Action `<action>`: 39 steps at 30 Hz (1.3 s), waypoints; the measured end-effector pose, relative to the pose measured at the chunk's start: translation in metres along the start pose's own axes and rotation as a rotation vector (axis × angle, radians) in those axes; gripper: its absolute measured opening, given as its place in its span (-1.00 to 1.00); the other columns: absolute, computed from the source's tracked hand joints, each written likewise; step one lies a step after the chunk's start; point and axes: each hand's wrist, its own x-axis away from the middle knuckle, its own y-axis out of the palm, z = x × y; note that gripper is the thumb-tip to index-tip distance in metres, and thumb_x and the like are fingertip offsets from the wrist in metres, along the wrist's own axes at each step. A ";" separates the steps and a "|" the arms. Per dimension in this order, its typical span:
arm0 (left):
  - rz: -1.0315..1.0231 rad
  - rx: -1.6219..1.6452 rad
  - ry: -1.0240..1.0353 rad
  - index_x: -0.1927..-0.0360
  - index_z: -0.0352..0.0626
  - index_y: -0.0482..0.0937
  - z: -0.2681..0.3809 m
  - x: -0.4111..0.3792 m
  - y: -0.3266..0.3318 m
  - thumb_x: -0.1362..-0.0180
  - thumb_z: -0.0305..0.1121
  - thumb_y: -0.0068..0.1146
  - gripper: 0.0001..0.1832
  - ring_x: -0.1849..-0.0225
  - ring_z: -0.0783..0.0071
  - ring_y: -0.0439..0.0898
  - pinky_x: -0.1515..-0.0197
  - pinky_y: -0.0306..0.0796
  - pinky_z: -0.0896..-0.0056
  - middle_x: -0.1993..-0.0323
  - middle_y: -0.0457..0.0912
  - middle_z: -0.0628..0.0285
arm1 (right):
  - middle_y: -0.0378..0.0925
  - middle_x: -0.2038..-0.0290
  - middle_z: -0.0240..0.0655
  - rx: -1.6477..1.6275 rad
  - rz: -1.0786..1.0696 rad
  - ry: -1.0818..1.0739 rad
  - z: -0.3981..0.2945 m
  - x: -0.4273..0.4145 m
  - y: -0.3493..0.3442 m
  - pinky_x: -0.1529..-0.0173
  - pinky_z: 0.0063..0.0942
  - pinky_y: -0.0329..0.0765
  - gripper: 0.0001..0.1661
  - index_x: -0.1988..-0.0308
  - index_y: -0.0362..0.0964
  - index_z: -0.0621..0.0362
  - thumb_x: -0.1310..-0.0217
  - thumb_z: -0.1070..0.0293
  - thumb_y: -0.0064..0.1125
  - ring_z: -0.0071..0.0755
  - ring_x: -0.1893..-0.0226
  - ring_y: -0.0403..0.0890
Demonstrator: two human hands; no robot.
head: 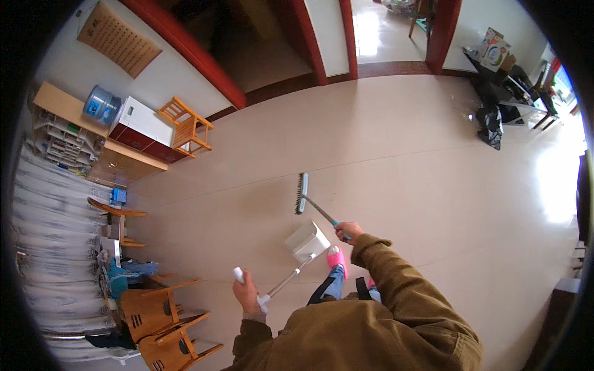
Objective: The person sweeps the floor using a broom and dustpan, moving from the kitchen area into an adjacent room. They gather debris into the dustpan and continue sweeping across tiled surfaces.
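My right hand point(351, 232) grips the blue end of a push broom's handle point(321, 209). The broom's pale blue head with dark bristles point(302, 192) is low over the tiled floor, ahead of my feet; whether it touches the floor I cannot tell. At the left, my left hand point(247, 292) is closed around the white T-shaped grip of a long-handled dustpan. A metal pole point(284, 284) joins that grip to the white dustpan point(307, 241), which lies between the broom head and my foot in a pink slipper point(337, 260).
Wooden chairs point(149, 315) line the left side by a curtain point(55, 241). A small wooden chair point(188, 127) stands beside a water dispenser point(146, 121) with a blue bottle. Red-framed doorways open ahead. A black bag point(490, 129) lies by a low table point(526, 111) at right.
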 end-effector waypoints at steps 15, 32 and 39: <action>-0.150 0.175 -0.215 0.66 -0.13 0.21 0.069 -0.044 0.010 0.00 -0.24 -0.06 -0.72 0.82 0.75 0.08 0.80 -0.01 0.70 0.79 0.15 0.46 | 0.22 0.73 -0.37 -0.525 0.422 0.343 -0.003 0.076 -0.084 0.77 -0.70 0.20 -0.92 0.52 0.20 0.21 0.05 0.48 -0.08 -0.60 0.82 0.20; -0.344 0.280 -0.085 0.61 -0.14 0.20 0.120 -0.083 0.069 -0.02 -0.27 -0.07 -0.76 0.82 0.73 0.08 0.82 0.02 0.69 0.79 0.13 0.44 | 0.26 0.72 -0.30 -0.490 1.029 0.243 -0.052 0.192 -0.144 0.78 -0.66 0.18 -0.97 0.52 0.23 0.22 0.13 0.56 -0.12 -0.57 0.82 0.21; -0.186 0.205 -0.120 0.62 -0.11 0.20 0.120 -0.071 0.083 0.00 -0.29 -0.05 -0.76 0.80 0.77 0.06 0.81 0.00 0.72 0.79 0.10 0.48 | 0.33 0.70 -0.33 -0.197 0.800 0.238 -0.090 0.106 -0.092 0.80 -0.66 0.20 -0.74 0.29 0.35 0.23 0.13 0.55 -0.05 -0.61 0.82 0.26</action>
